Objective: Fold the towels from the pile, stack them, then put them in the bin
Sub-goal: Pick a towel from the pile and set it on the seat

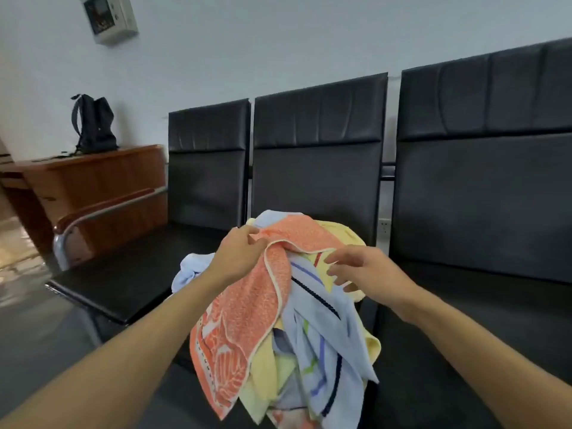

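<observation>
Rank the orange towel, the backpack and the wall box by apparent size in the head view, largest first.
1. orange towel: clearly the largest, but also nearest the camera.
2-3. backpack and wall box: they look about alike and both are far off, so they are left unranked.

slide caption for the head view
Left hand grips the orange towel atop the pile; right hand open beside it.

The pile of towels covers most of the middle chair's seat, and its lower end runs off the bottom edge. The orange towel drapes over the layers beneath, so their number cannot be told. The wall box is cropped at the top, its face too blurred to read.
</observation>
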### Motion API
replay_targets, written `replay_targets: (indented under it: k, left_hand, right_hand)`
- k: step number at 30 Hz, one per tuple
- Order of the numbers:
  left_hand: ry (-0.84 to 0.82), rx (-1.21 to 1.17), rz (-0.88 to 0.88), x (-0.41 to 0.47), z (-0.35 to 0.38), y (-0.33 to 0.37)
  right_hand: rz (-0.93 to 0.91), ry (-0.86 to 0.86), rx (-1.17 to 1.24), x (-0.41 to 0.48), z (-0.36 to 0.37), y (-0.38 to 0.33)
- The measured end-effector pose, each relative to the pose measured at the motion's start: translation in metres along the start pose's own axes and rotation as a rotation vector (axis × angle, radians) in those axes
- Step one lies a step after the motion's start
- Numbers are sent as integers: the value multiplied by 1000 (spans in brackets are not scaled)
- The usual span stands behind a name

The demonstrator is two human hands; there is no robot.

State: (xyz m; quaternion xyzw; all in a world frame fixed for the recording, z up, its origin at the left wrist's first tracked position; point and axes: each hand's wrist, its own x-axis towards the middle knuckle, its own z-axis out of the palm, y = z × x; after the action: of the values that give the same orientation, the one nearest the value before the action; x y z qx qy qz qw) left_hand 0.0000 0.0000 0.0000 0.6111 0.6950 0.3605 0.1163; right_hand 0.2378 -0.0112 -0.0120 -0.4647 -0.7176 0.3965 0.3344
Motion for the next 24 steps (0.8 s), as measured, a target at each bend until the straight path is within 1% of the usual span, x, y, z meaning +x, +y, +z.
replay_targets:
  k: [2, 4, 6, 8, 10, 11, 14, 18, 21, 24]
  left_hand:
    - [-45, 72, -6, 10, 10, -9]
    - [-66, 209, 43, 15, 23, -21]
    - [-34, 295, 66, 15, 33, -30]
    - [51, 329, 102, 18, 39, -34]
    - [69, 229, 183, 16, 45, -27]
    - [42, 161, 251, 13, 49, -20]
    - [-112, -21, 402, -8, 57, 7]
    - [-303, -137, 495, -36, 64, 32]
    - [-337, -189, 523, -50, 67, 45]
    - [-313, -162, 591, -60, 74, 61]
  right_hand:
    - [42, 5, 70, 16, 8, 4]
    - [60, 16, 82, 28, 15, 11]
    - [73, 11, 87, 32, 23, 19]
    - [103, -6, 107, 33, 27, 28]
    - [143, -15, 149, 31, 29, 32]
    - [160, -12, 185, 29, 28, 33]
    - [245, 9, 359, 23, 24, 32]
    - [296, 0, 573, 10, 8, 27]
    - [329, -27, 680, -3, -5, 25]
    - [332, 24, 720, -17, -18, 22]
